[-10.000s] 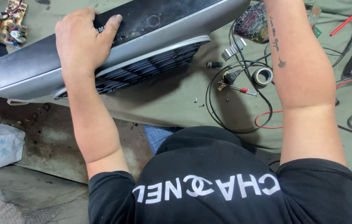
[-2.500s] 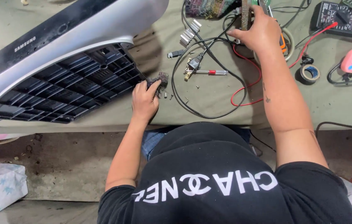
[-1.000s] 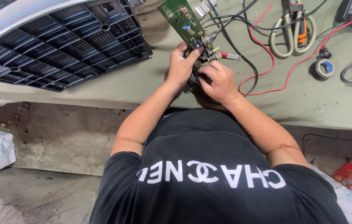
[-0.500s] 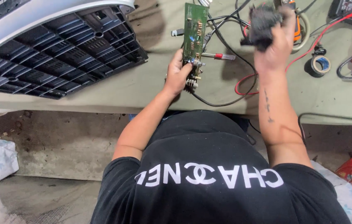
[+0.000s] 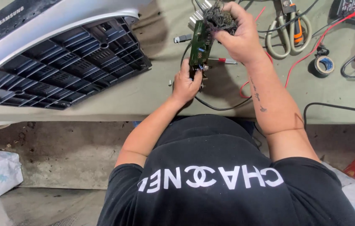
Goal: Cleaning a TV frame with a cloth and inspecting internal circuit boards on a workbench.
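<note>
Left hand (image 5: 186, 86): your fingers are curled closed around the lower end of the green circuit board (image 5: 198, 46), just past the near edge of the bench.
Left arm: your forearm rises bare from the black sleeve, elbow bent, wrist straight.
Right hand (image 5: 238, 35): your fist is clenched on a dark bristly clump (image 5: 218, 17) against the board's upper end.
Right arm: your forearm reaches further over the bench, tattooed side up.

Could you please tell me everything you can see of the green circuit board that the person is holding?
The circuit board is a narrow green strip, held nearly on edge above the table. Small parts dot its face, one of them blue. The left hand grips its lower end; the right hand presses a dark frayed brush against its upper end. Finer detail is blurred.
</note>
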